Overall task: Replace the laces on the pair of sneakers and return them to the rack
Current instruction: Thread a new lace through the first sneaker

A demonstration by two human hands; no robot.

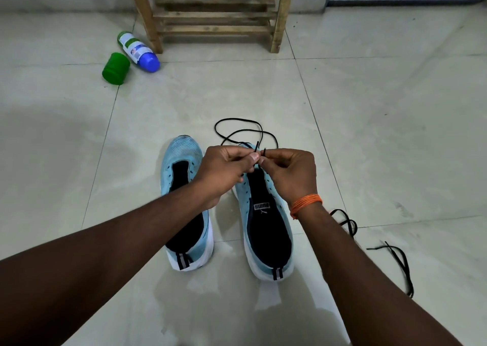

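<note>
From the head camera, the only view I have, both hands are up together over the toe end of the right-side sneaker (266, 229). The left hand (224, 170) pinches one tip of the black lace (238, 119) and the right hand (287, 173) pinches another tip just beside it, fingertips almost touching. The rest of that lace lies in loose loops on the tiled floor (369, 108) beyond the toe. The left-side sneaker (181, 150) stands just beside its mate, and its eyelets look bare. The hands cover the front eyelets of the right-side sneaker, so I cannot tell whether the lace is through any of them. My first worry is that thin tips in a light pinch could slip out. If the two ends are not evened here, I judge one side would run short at the top eyelets. The slack loops cross each other and could pull into a knot or drag under the toe when tension comes on. A second lace (400, 261) lies on the floor near the right forearm, by the orange thread band (305, 204). It is also dark, so it could be mistaken for the working one, or an arm could sweep it. Further off, a bottle (137, 51) lies on its side against a leg of the rack (216, 16), with a green cup (116, 68) beside it. Either could be kicked or rolled when the pair is carried over.
</note>
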